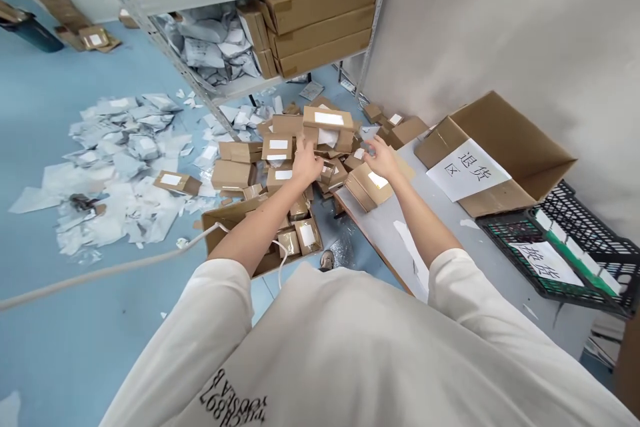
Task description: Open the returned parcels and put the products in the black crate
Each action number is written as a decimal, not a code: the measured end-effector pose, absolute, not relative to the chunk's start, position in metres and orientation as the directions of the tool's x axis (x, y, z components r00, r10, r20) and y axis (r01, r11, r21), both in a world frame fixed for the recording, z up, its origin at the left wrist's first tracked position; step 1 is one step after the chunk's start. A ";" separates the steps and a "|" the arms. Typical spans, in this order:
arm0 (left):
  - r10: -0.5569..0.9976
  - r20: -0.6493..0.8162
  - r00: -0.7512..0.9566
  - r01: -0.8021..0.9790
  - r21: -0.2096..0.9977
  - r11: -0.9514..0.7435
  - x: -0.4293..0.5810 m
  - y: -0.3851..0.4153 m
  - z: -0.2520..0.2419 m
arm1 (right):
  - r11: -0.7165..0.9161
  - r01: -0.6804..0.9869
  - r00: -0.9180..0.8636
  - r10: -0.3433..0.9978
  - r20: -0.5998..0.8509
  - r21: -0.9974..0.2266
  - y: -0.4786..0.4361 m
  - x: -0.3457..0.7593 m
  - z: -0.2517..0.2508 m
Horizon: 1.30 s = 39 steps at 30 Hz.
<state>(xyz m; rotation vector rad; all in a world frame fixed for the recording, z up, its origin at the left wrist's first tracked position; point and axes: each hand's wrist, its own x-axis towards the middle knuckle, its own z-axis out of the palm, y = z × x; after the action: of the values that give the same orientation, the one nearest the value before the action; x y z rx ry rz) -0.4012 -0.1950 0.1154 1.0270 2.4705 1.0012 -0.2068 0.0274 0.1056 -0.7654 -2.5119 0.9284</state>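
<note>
The labelled carton (327, 119) is found just beyond the left grip (307, 163) and a little to its right, at the top of a heap of cartons near the metal shelf (255, 85). From the right grip (383, 159) the same carton is set off to the left and slightly beyond, so the left is the nearer of the two. Its long axis is laid roughly crosswise, from left to right in the view.

The left fingers are pointed away toward the carton's lower left corner, with the thumb parted from them; whether anything is pinched or only touched cannot be told. The right fingers are loosely curved and spread from the thumb, with nothing seen to be held between them. The right wrist is held over a second carton (364, 195), which is rested on the edge of the counter (490, 260).

The labelled carton is made of plain brown board, box-shaped, with a white oblong label stuck on its upper face. A patch of white is also shown below that face; whether this is paper or another label cannot be made out.
</note>
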 end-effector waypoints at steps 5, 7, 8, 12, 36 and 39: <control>0.752 -0.067 -0.656 0.510 0.695 0.507 -0.404 -0.194 0.100 | 0.608 0.412 -0.789 0.610 0.068 -0.678 0.040 -0.196 0.088; 0.769 -0.081 -0.634 0.513 0.700 0.497 -0.400 -0.191 0.095 | 0.593 0.450 -0.775 0.631 0.038 -0.667 0.045 -0.187 0.083; 0.777 -0.090 -0.623 0.514 0.702 0.493 -0.398 -0.189 0.093 | 0.583 0.472 -0.765 0.644 0.021 -0.661 0.048 -0.182 0.081; 0.813 -0.126 -0.568 0.530 0.700 0.479 -0.385 -0.177 0.084 | 0.541 0.550 -0.725 0.688 -0.042 -0.636 0.055 -0.157 0.074; 0.690 -0.508 -0.515 0.394 0.574 0.718 -0.280 -0.112 0.036 | 0.376 0.700 -0.600 0.771 -0.214 -0.607 0.145 -0.058 -0.001; 0.671 -0.517 -0.531 0.355 0.584 0.730 -0.276 -0.111 0.038 | 0.337 0.673 -0.605 0.763 -0.228 -0.658 0.147 -0.058 -0.005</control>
<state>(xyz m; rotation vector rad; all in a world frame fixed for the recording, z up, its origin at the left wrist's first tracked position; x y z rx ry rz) -0.2757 -0.1112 0.0377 0.7716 2.1705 0.5343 -0.0580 0.1474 -0.0048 -1.3327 -2.4674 1.1213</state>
